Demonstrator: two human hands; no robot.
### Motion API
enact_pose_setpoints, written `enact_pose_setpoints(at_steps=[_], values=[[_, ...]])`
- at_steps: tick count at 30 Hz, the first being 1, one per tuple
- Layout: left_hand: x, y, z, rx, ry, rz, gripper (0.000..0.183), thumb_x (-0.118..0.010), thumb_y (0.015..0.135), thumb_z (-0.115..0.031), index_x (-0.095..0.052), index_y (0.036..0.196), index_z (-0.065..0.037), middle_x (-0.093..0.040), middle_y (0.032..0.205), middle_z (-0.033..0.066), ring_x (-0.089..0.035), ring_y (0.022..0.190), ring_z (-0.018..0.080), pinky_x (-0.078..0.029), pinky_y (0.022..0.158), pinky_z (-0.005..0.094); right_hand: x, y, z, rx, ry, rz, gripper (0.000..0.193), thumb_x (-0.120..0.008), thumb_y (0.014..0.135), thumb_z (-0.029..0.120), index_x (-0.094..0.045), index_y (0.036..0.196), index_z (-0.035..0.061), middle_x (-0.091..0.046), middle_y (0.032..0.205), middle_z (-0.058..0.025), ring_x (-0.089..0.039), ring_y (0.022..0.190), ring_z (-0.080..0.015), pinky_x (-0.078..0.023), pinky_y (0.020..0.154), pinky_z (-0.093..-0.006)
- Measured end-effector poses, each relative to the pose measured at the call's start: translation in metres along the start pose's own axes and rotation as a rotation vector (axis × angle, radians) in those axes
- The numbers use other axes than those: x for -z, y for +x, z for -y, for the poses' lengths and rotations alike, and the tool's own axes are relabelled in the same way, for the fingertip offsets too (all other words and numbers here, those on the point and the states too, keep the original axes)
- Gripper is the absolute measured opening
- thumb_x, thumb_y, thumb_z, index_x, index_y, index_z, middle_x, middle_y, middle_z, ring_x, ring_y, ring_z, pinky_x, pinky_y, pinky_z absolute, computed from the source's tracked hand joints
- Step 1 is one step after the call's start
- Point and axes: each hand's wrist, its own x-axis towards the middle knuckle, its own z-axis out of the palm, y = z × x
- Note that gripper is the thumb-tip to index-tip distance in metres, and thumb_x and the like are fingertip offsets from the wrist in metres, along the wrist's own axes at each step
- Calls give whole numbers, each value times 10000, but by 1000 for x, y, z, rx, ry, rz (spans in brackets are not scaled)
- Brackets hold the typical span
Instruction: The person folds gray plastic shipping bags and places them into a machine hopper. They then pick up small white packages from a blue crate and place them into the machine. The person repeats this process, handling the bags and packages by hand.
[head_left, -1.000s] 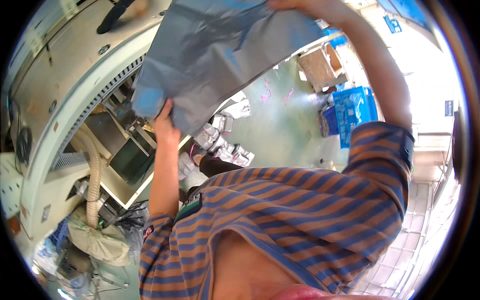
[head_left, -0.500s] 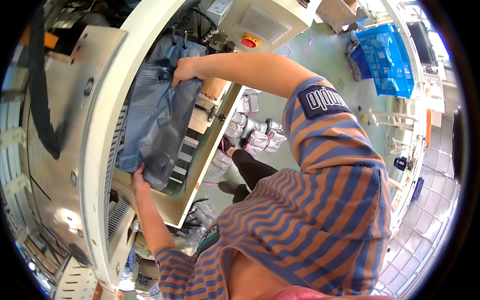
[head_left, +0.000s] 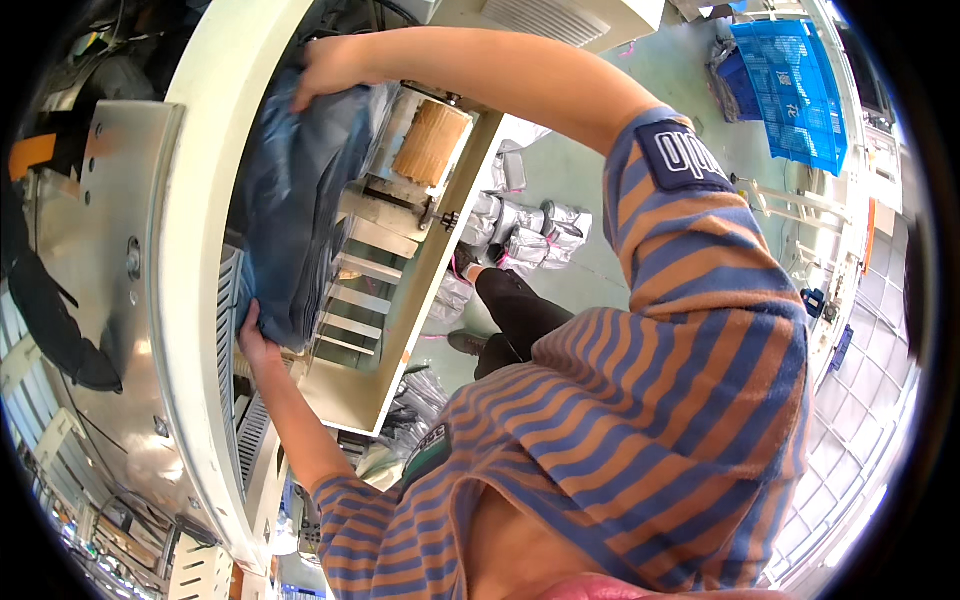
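Observation:
A thick stack of grey-blue plastic bags lies lengthwise in the machine's open frame and leans toward its left wall. My right hand reaches across and grips the stack's far end, its fingers bent over the edge. At the near end my left hand holds the bottom corner, with the thumb up along the side and the other fingers partly hidden. The stack's right edge shows many loose layers. Beside it are the machine's pale slats and a block wrapped in brown tape.
A cream machine beam runs along the left, next to a metal panel. Silver wrapped bundles lie on the floor at the right. Farther off stands a blue plastic crate. Clear plastic bunches below the frame.
Both hands have shifted left with the stack, tilting it toward the left wall. My right hand has moved to its far end, uncovering more slats and the taped block.

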Motion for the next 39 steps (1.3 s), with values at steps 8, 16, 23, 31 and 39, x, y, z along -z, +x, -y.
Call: enact_pose_setpoints(at_steps=[8,16,23,31,39], values=[[-13,77,44,11,-68,11,488,-661,734,-79,-462,1171,11,-505,1161,85,-469,1053,242,-366,909,381,10,27,-39,-92,-9,-151,555,-685,651,263,-534,1081,-55,-546,1089,-181,-511,1035,-271,-418,852,-334],[-36,79,51,29,-127,94,496,-678,732,-131,-471,1167,-13,-506,1151,75,-475,1036,233,-372,901,374,23,30,-28,-18,-348,-398,503,-691,630,342,-610,967,-23,-594,962,-202,-569,923,-296,-462,778,-344],[-83,40,26,-34,-55,11,490,-686,726,-141,-481,1152,-15,-510,1148,79,-489,1021,235,-396,879,392,37,68,-56,-91,-513,-497,460,-628,680,403,-629,994,67,-586,1045,-131,-551,979,-274,-446,825,-360],[-72,26,16,-114,-106,-24,435,-659,734,-60,-497,1135,-15,-520,1139,77,-497,1014,228,-412,875,399,38,91,-74,-93,-149,-284,502,-600,773,343,-505,1175,57,-424,1268,-130,-403,1156,-306,-363,936,-398],[-86,2,4,-88,-129,-38,420,-665,719,-32,-515,1111,-14,-542,1089,64,-509,986,216,-431,856,376,42,29,-53,-150,131,-239,472,-625,764,300,-527,1133,23,-490,1183,-130,-473,1060,-291,-394,898,-371]])
